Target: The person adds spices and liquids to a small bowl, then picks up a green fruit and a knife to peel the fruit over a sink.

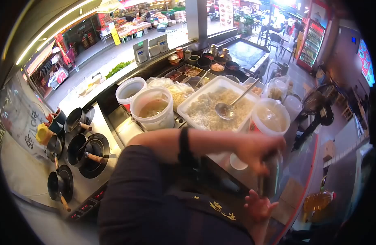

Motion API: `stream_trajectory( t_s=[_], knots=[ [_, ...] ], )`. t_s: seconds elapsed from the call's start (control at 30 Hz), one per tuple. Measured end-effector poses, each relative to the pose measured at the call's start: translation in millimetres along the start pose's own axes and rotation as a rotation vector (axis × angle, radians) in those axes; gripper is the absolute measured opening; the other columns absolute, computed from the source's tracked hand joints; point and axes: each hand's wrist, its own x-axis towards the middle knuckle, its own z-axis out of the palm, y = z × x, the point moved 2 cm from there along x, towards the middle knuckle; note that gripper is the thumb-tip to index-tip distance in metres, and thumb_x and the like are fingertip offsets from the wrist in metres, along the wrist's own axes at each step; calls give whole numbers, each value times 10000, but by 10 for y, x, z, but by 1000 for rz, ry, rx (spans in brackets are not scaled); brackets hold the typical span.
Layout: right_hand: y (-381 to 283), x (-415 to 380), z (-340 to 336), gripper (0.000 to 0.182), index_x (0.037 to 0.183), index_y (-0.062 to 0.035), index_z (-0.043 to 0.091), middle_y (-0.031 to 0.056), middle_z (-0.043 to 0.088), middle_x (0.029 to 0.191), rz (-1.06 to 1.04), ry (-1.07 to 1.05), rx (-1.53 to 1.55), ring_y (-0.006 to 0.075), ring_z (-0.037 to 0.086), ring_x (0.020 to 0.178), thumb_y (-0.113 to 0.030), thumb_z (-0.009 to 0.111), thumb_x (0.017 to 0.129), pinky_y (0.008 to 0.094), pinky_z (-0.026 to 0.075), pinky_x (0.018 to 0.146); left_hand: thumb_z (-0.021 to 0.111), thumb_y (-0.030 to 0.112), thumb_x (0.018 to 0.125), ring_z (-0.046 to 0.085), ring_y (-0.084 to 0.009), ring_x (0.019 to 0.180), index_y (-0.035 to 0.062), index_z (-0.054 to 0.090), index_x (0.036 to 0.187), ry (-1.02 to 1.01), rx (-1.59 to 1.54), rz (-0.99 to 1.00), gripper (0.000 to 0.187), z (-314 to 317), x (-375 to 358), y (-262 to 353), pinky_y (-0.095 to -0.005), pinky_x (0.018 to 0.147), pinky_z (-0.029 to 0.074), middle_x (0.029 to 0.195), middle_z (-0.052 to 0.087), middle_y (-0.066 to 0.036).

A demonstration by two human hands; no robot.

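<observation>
My left arm, with a black band on its wrist, reaches across to the right. My left hand [257, 151] is blurred, its fingers curled down over the top of a dark, tall cylindrical container [269, 179]; what kind it is I cannot make out. Below that container, my right hand [259, 206] is palm up with its fingers apart, holding nothing visible. Just left of the container is a small white cup [238, 161]. Behind my left hand stands a white bucket of pale contents [270, 118], beside a white tray [184, 107] of cooked rice with a ladle [226, 110] lying in it.
Two white buckets, one with broth [152, 116] and one behind it [131, 89], stand left of the rice. Several small wooden-handled pans [78, 149] sit on a cooktop [108, 143]. A griddle [247, 53] lies beyond. On the right are a black fan [320, 102] and an oil bottle [317, 203].
</observation>
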Motion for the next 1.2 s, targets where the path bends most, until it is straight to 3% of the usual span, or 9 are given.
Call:
stream_trajectory(
  t_s=[0.03, 0.07, 0.13, 0.23, 0.47, 0.63, 0.97, 1.1, 1.2],
  knots=[
    [25, 157, -28, 918, 1429, -40, 267, 221, 505, 1284, 1, -62, 29, 361, 542, 1134, -613, 598, 793, 490, 484, 880, 827, 339, 631, 576, -261, 936, 48, 444, 1164, 7, 17, -306, 718, -416, -184, -24, -372, 809, 476, 1057, 545, -152],
    [83, 274, -45, 794, 1423, -54, 297, 205, 518, 1283, 24, -60, 81, 339, 541, 1138, -523, 588, 852, 476, 461, 907, 802, 299, 683, 581, -252, 944, 33, 488, 1132, 129, 150, -117, 610, -840, -395, -160, -361, 820, 481, 1134, 510, -146],
    [272, 461, -307, 768, 1418, -61, 311, 189, 528, 1278, 42, 20, 85, 327, 551, 1123, -501, 595, 857, 458, 468, 891, 784, 274, 728, 617, -248, 941, 10, 551, 1063, 222, 370, -380, 486, -1733, -797, -109, -351, 804, 503, 1187, 482, -155],
    [539, 674, -461, 662, 1385, -66, 367, 141, 569, 1228, 69, 180, 72, 286, 581, 1061, -440, 584, 883, 417, 484, 842, 767, 329, 737, 640, -249, 917, 39, 393, 1263, 398, 554, -726, 707, -2925, -1528, -405, -350, 811, 514, 996, 656, -177],
    [909, 1302, -356, 417, 1209, -123, 531, 68, 602, 1105, 259, 681, -62, 211, 576, 965, -434, 509, 931, 368, 469, 805, 751, 504, 675, 625, -383, 958, -119, 368, 1178, 535, 995, -1132, 887, -5097, -3256, -1964, -375, 853, 492, 1014, 619, -301],
    [1021, 1379, -89, 358, 1236, -116, 569, 29, 638, 1042, 253, 915, -143, 184, 599, 925, -334, 478, 966, 331, 493, 731, 754, 447, 694, 624, -364, 1002, -118, 333, 1206, 741, 937, -1553, 871, -5656, -4109, -3057, -377, 860, 503, 1052, 618, -292],
    [1808, -383, -749, 570, 1434, -79, 316, 148, 391, 1425, 306, 1297, -159, 322, 396, 1299, -295, 524, 950, 430, 314, 1088, 781, 355, 705, 604, -378, 1014, 45, 441, 1106, 951, 991, -1547, 611, -5761, -4839, -4320, -440, 843, 499, 1096, 617, -224],
    [1680, 868, 400, 261, 893, -51, 592, 106, 629, 744, 114, 1422, -278, 195, 602, 623, -311, 569, 895, 293, 466, 500, 699, 488, 724, 589, -369, 1044, 125, 539, 1223, 684, 1105, -1553, 637, -5994, -5512, -5130, -461, 867, 476, 1218, 567, -188],
    [1759, 840, 384, 306, 1091, -48, 565, 89, 628, 895, 71, 1488, -205, 175, 616, 750, -277, 608, 893, 289, 470, 546, 651, 559, 772, 574, -408, 1054, 85, 473, 1260, 684, 1206, -1386, 703, -6215, -6072, -5645, -490, 875, 464, 1182, 581, -218]
  ],
)
